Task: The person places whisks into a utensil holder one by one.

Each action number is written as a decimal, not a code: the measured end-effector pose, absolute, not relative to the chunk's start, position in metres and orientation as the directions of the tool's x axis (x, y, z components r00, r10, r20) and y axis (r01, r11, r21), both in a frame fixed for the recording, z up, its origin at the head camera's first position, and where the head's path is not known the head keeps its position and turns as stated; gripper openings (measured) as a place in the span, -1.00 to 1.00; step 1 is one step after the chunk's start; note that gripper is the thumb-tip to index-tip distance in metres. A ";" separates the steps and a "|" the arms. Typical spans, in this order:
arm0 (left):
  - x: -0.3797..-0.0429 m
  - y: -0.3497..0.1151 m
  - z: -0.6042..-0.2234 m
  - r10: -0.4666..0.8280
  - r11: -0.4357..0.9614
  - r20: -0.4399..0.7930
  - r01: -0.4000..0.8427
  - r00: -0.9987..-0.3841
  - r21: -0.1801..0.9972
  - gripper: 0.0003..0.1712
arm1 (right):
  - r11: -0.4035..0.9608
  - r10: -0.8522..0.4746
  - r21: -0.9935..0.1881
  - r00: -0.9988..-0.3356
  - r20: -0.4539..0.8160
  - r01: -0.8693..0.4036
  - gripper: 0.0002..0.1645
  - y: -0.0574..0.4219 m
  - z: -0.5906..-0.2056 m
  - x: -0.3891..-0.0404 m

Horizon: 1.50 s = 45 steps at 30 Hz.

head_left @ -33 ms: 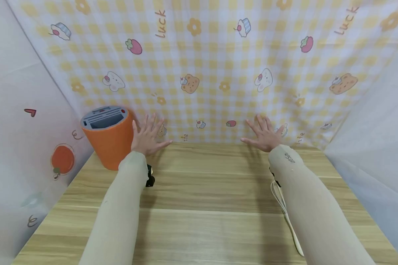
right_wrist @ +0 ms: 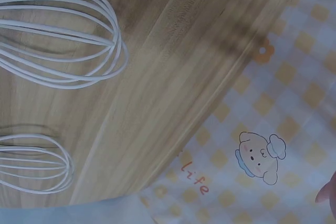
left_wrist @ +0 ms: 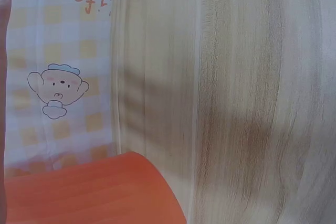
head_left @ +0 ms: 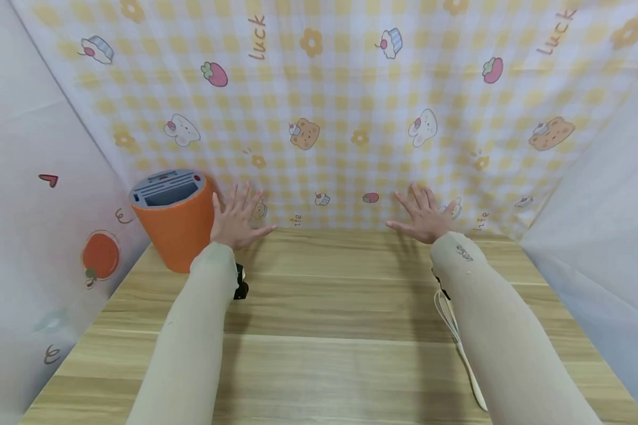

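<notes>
In the head view my left hand (head_left: 236, 221) is raised with fingers spread, beside an orange holder (head_left: 178, 242) with a grey slotted top. My right hand (head_left: 424, 218) is likewise spread, near the checked cloth at the back. Neither hand holds anything. A cream whisk (head_left: 473, 378) lies partly hidden under the right forearm. Two whisks show in the right wrist view, a larger whisk (right_wrist: 63, 31) and a smaller whisk (right_wrist: 31, 160), their handles out of frame. The holder's smooth orange side (left_wrist: 94, 192) fills the lower left of the left wrist view.
A wood-grain table (head_left: 319, 307) spans the space below both arms. Behind it hangs a yellow-and-white checked cloth (head_left: 340, 106) with cartoon prints. White printed sheeting (head_left: 42, 236) closes the left side, and a pale sheet (head_left: 606, 224) hangs at the right.
</notes>
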<state>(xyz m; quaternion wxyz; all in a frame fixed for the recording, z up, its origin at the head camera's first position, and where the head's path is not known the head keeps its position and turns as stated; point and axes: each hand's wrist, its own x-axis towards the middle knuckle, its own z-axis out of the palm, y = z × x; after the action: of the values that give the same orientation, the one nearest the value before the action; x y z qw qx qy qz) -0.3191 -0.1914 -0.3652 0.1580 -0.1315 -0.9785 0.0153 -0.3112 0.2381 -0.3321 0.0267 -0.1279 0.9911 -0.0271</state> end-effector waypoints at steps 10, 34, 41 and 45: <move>-0.319 -0.191 -0.362 0.305 0.951 0.261 0.306 -0.916 -0.038 0.01 | 0.961 -0.269 -0.078 -0.963 -0.031 -0.266 0.02 0.239 -0.334 -0.311; -0.250 -0.222 -0.281 0.389 0.843 0.262 0.456 -0.883 0.285 -0.75 | 0.750 -0.530 -0.481 -0.848 -0.023 -0.455 -0.47 0.140 -0.272 -0.305; -0.240 -0.250 -0.273 0.356 0.854 0.270 0.429 -0.895 0.294 -0.73 | 0.721 -0.582 -0.476 -0.813 -0.022 -0.503 -0.49 0.109 -0.266 -0.317; -0.233 -0.266 -0.268 0.324 0.855 0.286 0.409 -0.902 0.320 -0.75 | 0.725 -0.587 -0.473 -0.809 -0.045 -0.500 -0.47 0.091 -0.261 -0.321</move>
<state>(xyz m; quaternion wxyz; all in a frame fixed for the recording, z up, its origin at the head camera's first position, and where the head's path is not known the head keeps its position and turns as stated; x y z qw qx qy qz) -0.2331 -0.2664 -0.2681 0.1118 -0.1916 -0.9565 -0.1896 -0.3205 0.0908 -0.2609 0.0961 -0.2941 0.9238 -0.2255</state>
